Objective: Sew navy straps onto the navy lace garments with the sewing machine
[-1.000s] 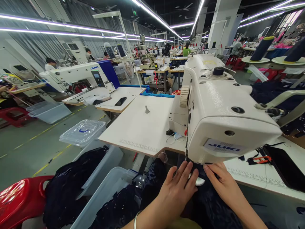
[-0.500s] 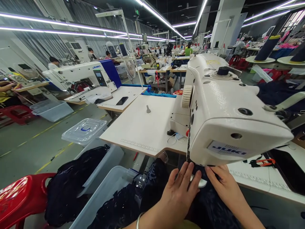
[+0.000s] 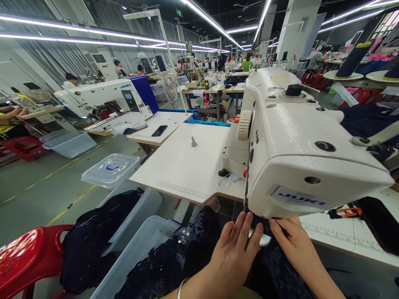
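Item one: your left hand (image 3: 235, 249), lower centre of the frame, is spread flat with the fingers straight and slightly fanned; it grips nothing and rests palm-down on the dark fabric (image 3: 276, 268). Item two: your right hand (image 3: 291, 245), just to its right, is likewise open and flat on the same cloth, its fingertips reaching under the front end of the white sewing machine (image 3: 296, 145), where their tips are partly hidden. Item three: the dark fabric lies at the bottom centre, under both hands and beneath the machine's head, and spills leftward and down over the near edge of the white table (image 3: 190, 166). A small white piece (image 3: 263, 238) shows between your two hands; what it is cannot be told. A silver bangle (image 3: 180, 289) sits on your left wrist. At lower left stand a clear bin (image 3: 137, 249), a red stool (image 3: 21, 257) and a heap of dark cloth (image 3: 93, 236); above them is a lidded clear box (image 3: 109, 170). At right, on the tabletop, lie orange-handled snips (image 3: 346, 211) beside a flat black slab (image 3: 378, 224).
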`<state>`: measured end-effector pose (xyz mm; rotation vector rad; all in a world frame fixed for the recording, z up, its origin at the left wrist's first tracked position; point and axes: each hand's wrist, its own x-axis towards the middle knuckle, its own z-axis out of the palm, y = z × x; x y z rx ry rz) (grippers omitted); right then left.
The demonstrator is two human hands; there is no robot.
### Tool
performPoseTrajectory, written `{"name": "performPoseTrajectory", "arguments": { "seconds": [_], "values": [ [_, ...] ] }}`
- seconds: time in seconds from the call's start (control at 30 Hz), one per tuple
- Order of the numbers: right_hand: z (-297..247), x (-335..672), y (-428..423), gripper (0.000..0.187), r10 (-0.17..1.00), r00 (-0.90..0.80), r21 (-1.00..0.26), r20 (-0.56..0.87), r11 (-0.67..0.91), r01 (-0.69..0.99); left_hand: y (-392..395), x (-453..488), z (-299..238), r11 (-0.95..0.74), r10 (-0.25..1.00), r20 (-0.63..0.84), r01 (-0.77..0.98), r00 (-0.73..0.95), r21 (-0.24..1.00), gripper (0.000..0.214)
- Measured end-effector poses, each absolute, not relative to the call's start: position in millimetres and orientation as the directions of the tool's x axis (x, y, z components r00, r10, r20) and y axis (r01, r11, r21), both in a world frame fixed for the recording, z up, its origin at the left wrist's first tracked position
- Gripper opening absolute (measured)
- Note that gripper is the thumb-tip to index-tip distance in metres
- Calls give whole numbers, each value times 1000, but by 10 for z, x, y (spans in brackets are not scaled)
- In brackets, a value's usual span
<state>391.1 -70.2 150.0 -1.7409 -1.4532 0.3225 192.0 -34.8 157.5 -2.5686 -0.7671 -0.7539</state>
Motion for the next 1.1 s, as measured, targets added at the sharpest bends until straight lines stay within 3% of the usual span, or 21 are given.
{"name": "performPoseTrajectory", "arguments": {
  "seconds": [0.67, 0.83, 1.0, 1.1],
  "values": [
    [1372, 3904, -718, 32, 922, 292, -742, 256, -6, 670, -360, 1902, 1545, -774, 424, 584, 612, 693, -164, 42],
    [1366, 3872, -722, 29, 923, 283, -770, 260, 21, 638, -348, 1904, 1511, -767, 445, 597, 628, 668, -131, 41],
    [1353, 3881, -747, 25, 891, 394, -804, 227, -57, 592, -333, 1923, 1474, -776, 438, 625, 623, 646, -100, 38],
    [1280, 3931, -783, 25, 914, 346, -830, 210, -19, 557, -326, 1939, 1486, -773, 432, 630, 624, 645, -110, 35]
  ]
}}
